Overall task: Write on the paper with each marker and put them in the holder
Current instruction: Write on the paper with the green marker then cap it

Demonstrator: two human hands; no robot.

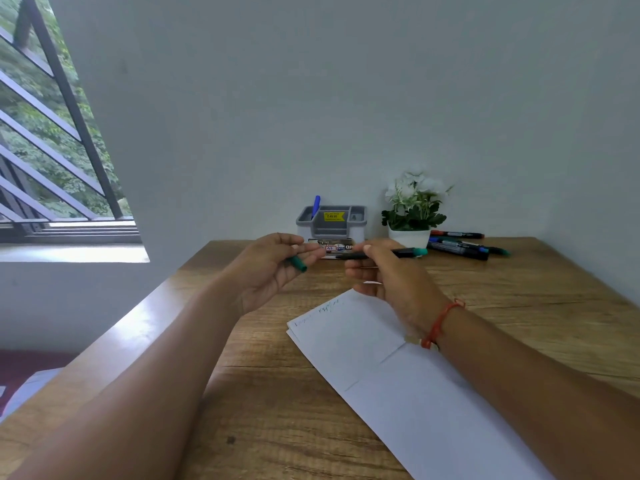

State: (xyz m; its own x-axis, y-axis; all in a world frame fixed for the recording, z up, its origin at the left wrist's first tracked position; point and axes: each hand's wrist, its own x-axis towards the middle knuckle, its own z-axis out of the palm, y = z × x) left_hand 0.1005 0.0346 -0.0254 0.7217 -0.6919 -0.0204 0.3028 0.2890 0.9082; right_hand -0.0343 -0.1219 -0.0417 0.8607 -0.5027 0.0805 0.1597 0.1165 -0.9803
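My right hand (388, 275) grips a black marker with a green end (407, 252), held level above the desk with its tip toward my left hand. My left hand (273, 268) holds the marker's green cap (298, 264), pulled a short way off to the left. A white sheet of paper (398, 368) lies on the wooden desk (242, 375) under my right forearm, with faint writing near its far corner. The grey holder (331, 220) stands against the wall with one blue marker (316, 206) upright in its left slot. Several more markers (460, 245) lie at the back right.
A white pot with white flowers (412, 209) stands right of the holder. A small printed box (337, 247) lies in front of the holder, behind my hands. A barred window (52, 133) is on the left; the desk edge runs diagonally at left.
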